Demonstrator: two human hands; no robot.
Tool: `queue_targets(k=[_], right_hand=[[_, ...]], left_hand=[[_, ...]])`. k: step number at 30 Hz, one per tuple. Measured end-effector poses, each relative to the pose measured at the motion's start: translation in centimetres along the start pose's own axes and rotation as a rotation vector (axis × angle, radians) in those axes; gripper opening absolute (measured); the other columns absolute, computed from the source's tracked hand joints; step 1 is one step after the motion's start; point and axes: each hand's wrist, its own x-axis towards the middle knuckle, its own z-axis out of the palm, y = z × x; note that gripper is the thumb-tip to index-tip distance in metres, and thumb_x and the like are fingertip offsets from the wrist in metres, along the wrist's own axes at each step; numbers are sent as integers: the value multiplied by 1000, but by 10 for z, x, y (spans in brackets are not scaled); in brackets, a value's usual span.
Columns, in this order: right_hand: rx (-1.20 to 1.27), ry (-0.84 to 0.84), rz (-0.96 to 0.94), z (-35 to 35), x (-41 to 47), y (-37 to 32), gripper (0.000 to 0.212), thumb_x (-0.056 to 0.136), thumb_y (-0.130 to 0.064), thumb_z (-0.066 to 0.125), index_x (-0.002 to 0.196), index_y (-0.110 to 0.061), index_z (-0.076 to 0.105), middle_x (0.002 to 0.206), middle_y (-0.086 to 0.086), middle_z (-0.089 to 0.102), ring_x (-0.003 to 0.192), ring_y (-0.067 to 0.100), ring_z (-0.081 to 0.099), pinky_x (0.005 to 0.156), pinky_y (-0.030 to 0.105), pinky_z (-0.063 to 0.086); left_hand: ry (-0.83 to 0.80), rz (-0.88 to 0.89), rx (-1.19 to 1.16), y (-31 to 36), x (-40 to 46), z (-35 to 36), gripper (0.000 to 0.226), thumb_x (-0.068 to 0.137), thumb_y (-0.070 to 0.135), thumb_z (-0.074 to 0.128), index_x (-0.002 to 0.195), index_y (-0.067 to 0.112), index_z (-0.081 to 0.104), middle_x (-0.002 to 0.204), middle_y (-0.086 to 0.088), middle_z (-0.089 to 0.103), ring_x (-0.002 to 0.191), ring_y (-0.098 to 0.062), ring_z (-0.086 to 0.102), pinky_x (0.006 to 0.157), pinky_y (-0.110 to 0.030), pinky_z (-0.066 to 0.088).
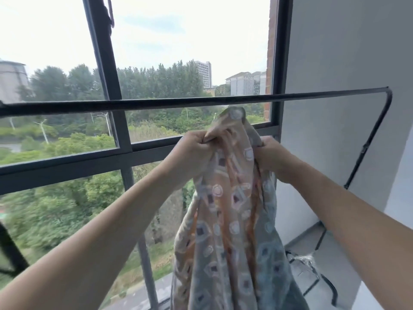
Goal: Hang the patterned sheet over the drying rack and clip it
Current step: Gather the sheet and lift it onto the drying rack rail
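Lifting the bunched patterned sheet (232, 198) just below the drying rack (178, 101) bar, left hand (190, 153) and right hand (271, 157) fingers clenched on its top edge; next, probably, casting it over that bar.

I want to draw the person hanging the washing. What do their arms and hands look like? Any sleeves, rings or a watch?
Draw two bare arms. No sleeves show anywhere along the forearms, so they are uncovered right to the picture's edge. The left hand and right hand wear no gloves. No watch, bracelet or ring shows on the wrists or fingers.
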Motion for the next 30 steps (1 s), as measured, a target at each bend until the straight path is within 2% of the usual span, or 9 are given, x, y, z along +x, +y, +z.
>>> queue_targets(k=[3, 5, 9, 11, 16, 23, 26, 28, 30], right_hand=[[678, 635, 127, -27, 13, -8, 26, 87, -5, 42, 72, -11, 63, 66, 5, 59, 61, 22, 59, 58, 26, 45], [545, 796, 6, -38, 15, -8, 36, 86, -2, 38, 65, -17, 64, 65, -2, 61, 62, 16, 58, 63, 25, 46], [-375, 344, -152, -10, -4, -5, 21, 79, -11, 55, 60, -19, 53, 57, -4, 49, 56, 16, 45, 52, 28, 34], [-209, 59, -115, 7, -14, -10, 4, 69, -13, 58, 69, -14, 54, 62, 0, 52, 60, 17, 50, 55, 29, 40], [78, -523, 138, 2, -29, -13, 22, 77, -15, 59, 98, -11, 64, 91, 9, 71, 82, 27, 68, 75, 37, 54], [190, -307, 116, 0, -16, -23, 31, 82, 12, 32, 71, -3, 56, 65, 12, 54, 62, 25, 51, 53, 29, 44], [363, -470, 168, -1, -20, -29, 21, 86, -28, 49, 88, -9, 55, 79, 11, 60, 72, 27, 58, 62, 30, 51], [129, -633, 199, -2, -26, -31, 57, 77, -58, 59, 117, -17, 59, 106, 2, 70, 95, 23, 68, 78, 35, 55], [-211, -634, 167, 7, -31, -32, 52, 76, -55, 69, 122, -31, 61, 108, -4, 72, 95, 16, 70, 81, 33, 56]], left_hand=[[-251, -275, 239, -33, -19, -9, 20, 92, 25, 66, 92, 6, 68, 80, -8, 70, 68, -26, 64, 64, -35, 53], [-377, -404, 433, -62, -33, -9, 15, 90, 16, 65, 77, 9, 66, 64, 0, 62, 58, -15, 56, 58, -25, 44], [-97, -322, 153, -58, -24, -7, 22, 94, -1, 54, 81, 7, 70, 64, 3, 65, 56, -9, 57, 53, -21, 48], [-6, -211, -41, -32, -15, -7, 25, 95, -4, 51, 80, 6, 68, 69, -3, 70, 61, -15, 63, 51, -21, 50], [103, -196, -104, -25, -9, -20, 24, 98, -1, 46, 83, 7, 62, 71, -5, 67, 60, -15, 60, 52, -24, 51], [149, -199, -68, -21, -3, -10, 19, 97, 11, 55, 81, 11, 66, 80, -13, 70, 68, -25, 66, 59, -32, 55], [167, -65, 47, -1, 0, -17, 15, 94, 21, 63, 81, 13, 68, 70, -5, 71, 59, -20, 66, 53, -30, 53], [158, -37, 112, -1, -1, -23, 18, 89, 22, 69, 84, 5, 66, 67, -7, 66, 56, -21, 61, 50, -28, 49], [113, -51, 109, -9, -5, -23, 18, 83, 14, 75, 76, 5, 62, 64, -4, 62, 55, -18, 57, 48, -22, 45]])
